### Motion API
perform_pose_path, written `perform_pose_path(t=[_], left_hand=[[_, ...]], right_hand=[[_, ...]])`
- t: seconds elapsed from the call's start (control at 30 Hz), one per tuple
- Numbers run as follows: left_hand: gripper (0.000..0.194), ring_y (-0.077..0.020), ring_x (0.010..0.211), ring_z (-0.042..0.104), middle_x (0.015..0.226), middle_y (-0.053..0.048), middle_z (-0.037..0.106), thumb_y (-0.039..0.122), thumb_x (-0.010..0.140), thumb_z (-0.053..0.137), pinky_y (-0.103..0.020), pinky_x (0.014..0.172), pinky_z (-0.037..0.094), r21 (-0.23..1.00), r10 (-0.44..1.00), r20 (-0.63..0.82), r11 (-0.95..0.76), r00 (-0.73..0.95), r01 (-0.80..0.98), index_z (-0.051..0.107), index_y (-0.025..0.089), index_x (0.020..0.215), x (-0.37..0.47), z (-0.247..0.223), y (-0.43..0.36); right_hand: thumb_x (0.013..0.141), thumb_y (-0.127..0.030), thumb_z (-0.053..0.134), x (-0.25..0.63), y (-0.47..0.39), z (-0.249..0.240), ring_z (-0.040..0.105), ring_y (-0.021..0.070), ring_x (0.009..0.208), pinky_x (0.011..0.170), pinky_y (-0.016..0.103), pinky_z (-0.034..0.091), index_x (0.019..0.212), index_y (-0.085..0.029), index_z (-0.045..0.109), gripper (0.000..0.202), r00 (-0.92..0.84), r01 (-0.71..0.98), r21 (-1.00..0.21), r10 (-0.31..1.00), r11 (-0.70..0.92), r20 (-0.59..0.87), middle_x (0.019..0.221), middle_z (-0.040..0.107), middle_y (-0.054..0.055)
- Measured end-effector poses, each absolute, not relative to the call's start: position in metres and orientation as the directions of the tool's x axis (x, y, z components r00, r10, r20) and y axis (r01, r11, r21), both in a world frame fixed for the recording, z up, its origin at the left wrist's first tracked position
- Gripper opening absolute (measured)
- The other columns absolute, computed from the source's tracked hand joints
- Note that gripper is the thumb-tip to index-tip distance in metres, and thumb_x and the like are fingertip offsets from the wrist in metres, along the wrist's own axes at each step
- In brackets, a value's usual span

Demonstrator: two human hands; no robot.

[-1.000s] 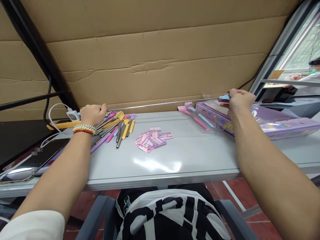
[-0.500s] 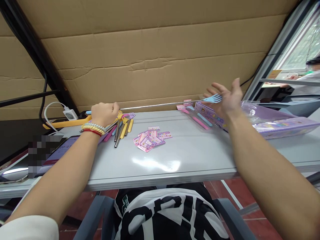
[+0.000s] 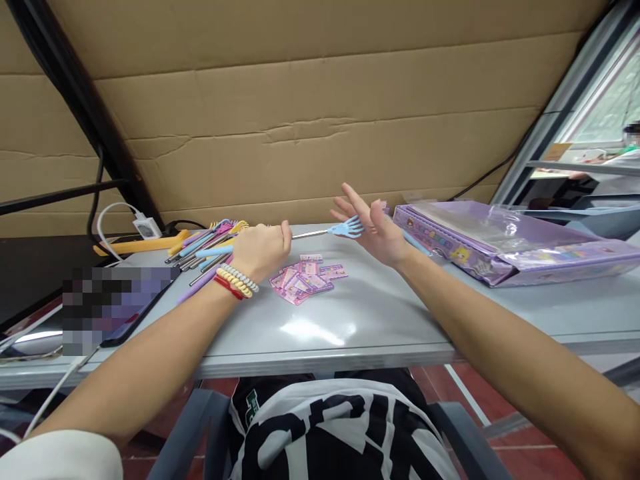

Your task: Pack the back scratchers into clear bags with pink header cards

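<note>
My left hand (image 3: 263,252) is closed around the light blue handle of a back scratcher (image 3: 310,234), whose metal rod points right. Its blue claw-shaped head touches the palm of my right hand (image 3: 375,233), which is open with the fingers spread. Behind my left hand lies a pile of back scratchers (image 3: 207,241) in yellow, pink, blue and purple. Small pink and purple cards (image 3: 305,280) lie heaped on the table between and below my hands.
A purple box (image 3: 500,233) with clear plastic stands on the grey table (image 3: 320,340) at the right. A phone (image 3: 135,313), white charger (image 3: 147,227) and yellow object (image 3: 140,247) are at the left. Cardboard (image 3: 320,120) rises behind. A person is partly visible far right.
My left hand has moved right and my right hand has moved left. The rod between them now looks much shorter. More of the pile and the box shows.
</note>
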State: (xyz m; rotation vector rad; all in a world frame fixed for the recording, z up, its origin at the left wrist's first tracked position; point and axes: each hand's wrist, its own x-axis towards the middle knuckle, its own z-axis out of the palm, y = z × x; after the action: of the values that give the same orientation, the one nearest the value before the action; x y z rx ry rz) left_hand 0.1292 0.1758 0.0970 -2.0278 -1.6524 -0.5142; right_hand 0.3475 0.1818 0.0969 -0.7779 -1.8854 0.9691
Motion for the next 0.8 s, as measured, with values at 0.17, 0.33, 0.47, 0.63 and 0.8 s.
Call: perform_pose_path(t=[0.17, 0.33, 0.47, 0.63, 0.8], left_hand=[[0.063, -0.0252, 0.068, 0.065, 0.073, -0.014, 0.069, 0.052, 0.092, 0.02, -0.033, 0.058, 0.041, -0.089, 0.771, 0.507, -0.398, 0.386, 0.913, 0.068, 0.013, 0.083, 0.145, 0.094, 0.166], [0.047, -0.0249, 0.065, 0.064, 0.072, -0.013, 0.068, 0.043, 0.091, 0.028, -0.032, 0.055, 0.039, -0.096, 0.737, 0.499, -0.475, 0.456, 0.875, 0.064, 0.012, 0.088, 0.146, 0.098, 0.161], [0.038, -0.0222, 0.068, 0.062, 0.077, -0.011, 0.067, 0.035, 0.089, 0.033, -0.031, 0.058, 0.039, -0.215, 0.635, 0.457, -0.6, 0.622, 0.77, 0.063, 0.013, 0.085, 0.135, 0.099, 0.168], [0.042, -0.0203, 0.071, 0.061, 0.078, -0.008, 0.069, 0.046, 0.091, 0.035, -0.03, 0.061, 0.038, -0.198, 0.641, 0.386, -0.644, 0.663, 0.739, 0.065, 0.017, 0.089, 0.116, 0.1, 0.182], [0.05, -0.0187, 0.067, 0.06, 0.072, -0.006, 0.068, 0.05, 0.093, 0.028, -0.029, 0.06, 0.035, -0.095, 0.728, 0.303, -0.619, 0.615, 0.78, 0.065, 0.019, 0.082, 0.106, 0.102, 0.19]], right_hand=[[0.08, -0.077, 0.036, 0.32, 0.169, 0.088, 0.027, 0.0295, 0.14, 0.111, 0.05, 0.024, 0.153, -0.029, 0.005, 0.093, -0.623, 0.099, -0.8, 0.664, 0.592, 0.414, 0.157, 0.016, 0.01], [0.086, -0.07, 0.033, 0.309, 0.165, 0.087, 0.037, 0.0265, 0.133, 0.104, 0.043, 0.034, 0.152, -0.02, 0.012, 0.085, -0.611, 0.227, -0.684, 0.648, 0.694, 0.455, 0.149, 0.034, 0.015], [0.093, -0.048, 0.041, 0.317, 0.168, 0.09, 0.06, 0.0186, 0.082, 0.074, 0.03, 0.044, 0.137, -0.016, 0.044, 0.055, -0.659, 0.497, -0.454, 0.662, 0.74, 0.357, 0.098, 0.068, 0.008], [0.093, -0.025, 0.04, 0.331, 0.176, 0.093, 0.055, 0.0143, 0.066, 0.063, 0.025, 0.035, 0.111, -0.018, 0.064, 0.03, -0.593, 0.694, -0.222, 0.719, 0.684, 0.362, 0.079, 0.068, 0.005], [0.091, -0.025, 0.044, 0.353, 0.19, 0.096, 0.05, 0.0114, 0.058, 0.059, 0.023, 0.033, 0.094, -0.015, 0.066, 0.024, -0.502, 0.712, -0.292, 0.753, 0.639, 0.425, 0.067, 0.063, 0.002]])
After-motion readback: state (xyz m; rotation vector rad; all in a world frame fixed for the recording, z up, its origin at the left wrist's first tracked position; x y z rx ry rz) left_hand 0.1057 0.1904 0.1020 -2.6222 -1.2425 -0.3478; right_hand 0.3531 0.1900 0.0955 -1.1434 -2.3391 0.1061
